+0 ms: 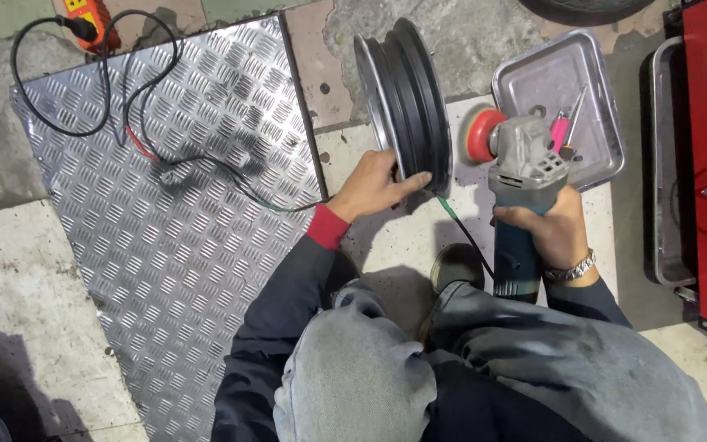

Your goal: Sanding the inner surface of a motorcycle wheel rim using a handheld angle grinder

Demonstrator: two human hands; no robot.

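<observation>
1. Rim [407, 102]: a dark metal wheel rim, stood upright on edge on the concrete floor [18, 278], just beside the right edge of the tread plate [165, 205].
2. Left hand [372, 187]: steadies the rim at its lower near edge, fingers [415, 180] curled onto the flange and gripping it.
3. Right hand [551, 229]: fingers closed around the body of the grinder [521, 188]; its red disc [478, 135] sits just beside the rim's right face. Contact cannot be told.
4. Tray [595, 65]: a shallow metal tray beyond the grinder, holding small tools.
5. Cord [124, 123]: lies looped across the tread plate toward its far left corner.
6. Step in hand, as judged: bringing the disc to the rim for surface dressing. The next move calls for a firm hold on the rim and a light, steady press of the disc.
</observation>
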